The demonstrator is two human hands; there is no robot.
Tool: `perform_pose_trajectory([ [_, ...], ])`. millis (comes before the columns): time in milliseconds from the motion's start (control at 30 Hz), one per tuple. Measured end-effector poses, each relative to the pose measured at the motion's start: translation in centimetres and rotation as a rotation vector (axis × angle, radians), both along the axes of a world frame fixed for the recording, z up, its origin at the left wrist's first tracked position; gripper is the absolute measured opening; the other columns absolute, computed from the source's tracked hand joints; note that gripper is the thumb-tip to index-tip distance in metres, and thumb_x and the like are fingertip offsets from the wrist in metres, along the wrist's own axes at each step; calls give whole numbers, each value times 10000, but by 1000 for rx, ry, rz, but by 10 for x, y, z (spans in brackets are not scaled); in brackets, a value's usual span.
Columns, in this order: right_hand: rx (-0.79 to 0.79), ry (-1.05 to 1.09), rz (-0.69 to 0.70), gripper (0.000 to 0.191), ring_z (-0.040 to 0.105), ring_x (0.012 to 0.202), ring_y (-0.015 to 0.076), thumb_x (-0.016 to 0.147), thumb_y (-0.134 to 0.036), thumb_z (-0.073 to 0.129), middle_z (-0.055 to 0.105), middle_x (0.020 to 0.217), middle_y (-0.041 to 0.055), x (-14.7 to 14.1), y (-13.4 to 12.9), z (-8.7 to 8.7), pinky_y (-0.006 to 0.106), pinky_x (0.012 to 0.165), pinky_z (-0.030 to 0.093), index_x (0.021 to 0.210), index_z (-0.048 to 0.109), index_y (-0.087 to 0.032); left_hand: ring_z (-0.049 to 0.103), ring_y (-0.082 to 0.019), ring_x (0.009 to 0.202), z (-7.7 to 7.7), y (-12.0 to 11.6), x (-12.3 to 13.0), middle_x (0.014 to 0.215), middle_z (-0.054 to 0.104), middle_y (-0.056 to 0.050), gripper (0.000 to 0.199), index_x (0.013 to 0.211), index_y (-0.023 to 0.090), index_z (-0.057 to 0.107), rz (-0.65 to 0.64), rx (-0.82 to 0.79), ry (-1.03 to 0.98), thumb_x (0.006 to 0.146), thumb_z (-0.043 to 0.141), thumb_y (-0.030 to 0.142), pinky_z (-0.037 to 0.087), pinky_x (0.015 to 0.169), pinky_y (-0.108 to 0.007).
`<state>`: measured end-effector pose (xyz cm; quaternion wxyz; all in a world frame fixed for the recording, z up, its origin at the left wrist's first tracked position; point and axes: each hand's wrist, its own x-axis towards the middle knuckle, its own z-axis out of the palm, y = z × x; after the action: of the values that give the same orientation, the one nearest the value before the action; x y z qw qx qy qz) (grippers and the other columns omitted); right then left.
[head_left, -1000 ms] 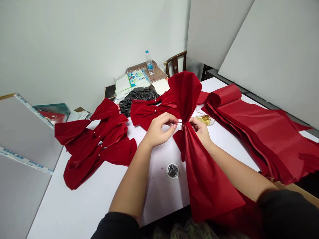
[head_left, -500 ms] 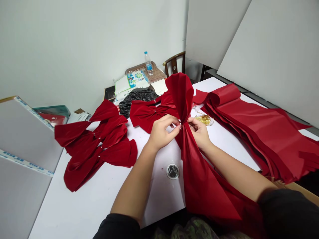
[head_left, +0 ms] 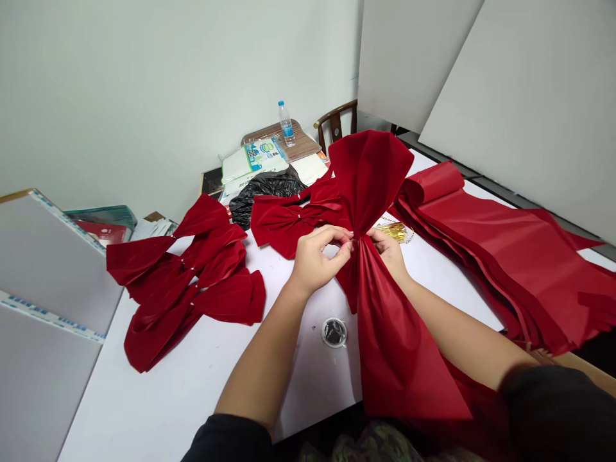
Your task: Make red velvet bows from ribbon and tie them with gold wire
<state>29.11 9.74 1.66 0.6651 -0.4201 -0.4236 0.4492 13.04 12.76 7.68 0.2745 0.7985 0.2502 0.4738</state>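
Here we go: the left hand [head_left: 315, 260] and the right hand [head_left: 387, 251] are both closed, fingertips pinched tight on the gathered waist of a big red bow [head_left: 368, 179], held up just above the white table [head_left: 144, 385]. The upper loop is plush velvet, fanning out into a broad, soft fan, while the glossier, satin-like lower tails [head_left: 404, 346] fall in long folds over the table edge. Compared with a moment ago, that upper loop has opened much wider, and the hands have closed in on the waist, leaving almost no gap between them. (The thin strand seen between the fingers earlier is now hidden.)

Just beyond the right hand sits a gold tinsel bundle [head_left: 397, 232], with the loop partly overhanging the space above it. To the right lies a thick stack of folded red fabric [head_left: 500, 269]; to the left, a heap of finished velvet bows [head_left: 183, 269], and a further bow [head_left: 283, 224] lies right behind the left hand. Farther back are a black plastic bag [head_left: 264, 196], a printed packet [head_left: 257, 160], a water bottle [head_left: 286, 125] and a wooden chair [head_left: 337, 119]. A metal-rimmed grommet [head_left: 333, 332] is set into the tabletop just below the left wrist's line.
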Motion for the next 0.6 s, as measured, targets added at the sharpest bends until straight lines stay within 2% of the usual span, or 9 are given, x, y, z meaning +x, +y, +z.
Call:
perform_pose_trajectory([
  [200, 21, 2, 34, 455, 663, 717, 171, 670, -537, 909, 708, 797, 18, -4, -3, 6, 304, 708, 588, 849, 648, -210, 757, -183, 879, -2, 0, 1, 941, 798, -78, 64, 821, 174, 691, 26, -41, -14, 859, 686, 122, 598, 796, -296],
  [400, 9, -18, 82, 459, 658, 724, 171, 646, -530, 920, 722, 809, 19, -2, -4, 10, 296, 701, 581, 812, 646, -202, 734, -154, 835, 1, 3, -3, 944, 786, -76, 54, 823, 163, 696, -19, -72, 10, 871, 689, 140, 591, 759, -255],
  [500, 17, -31, 104, 460, 650, 718, 169, 629, -514, 931, 716, 801, 14, -2, -3, 10, 290, 686, 574, 822, 650, -205, 722, -141, 784, 4, 5, -8, 893, 775, -55, 33, 854, 164, 698, -50, -130, 65, 883, 685, 155, 577, 733, -238],
  [600, 36, -29, 129, 453, 680, 802, 198, 630, -508, 929, 714, 816, 23, -3, -3, 9, 304, 721, 587, 818, 646, -208, 710, -132, 723, 7, 6, -14, 826, 762, -24, 48, 903, 176, 692, -82, -170, 171, 932, 660, 198, 549, 691, -229],
])
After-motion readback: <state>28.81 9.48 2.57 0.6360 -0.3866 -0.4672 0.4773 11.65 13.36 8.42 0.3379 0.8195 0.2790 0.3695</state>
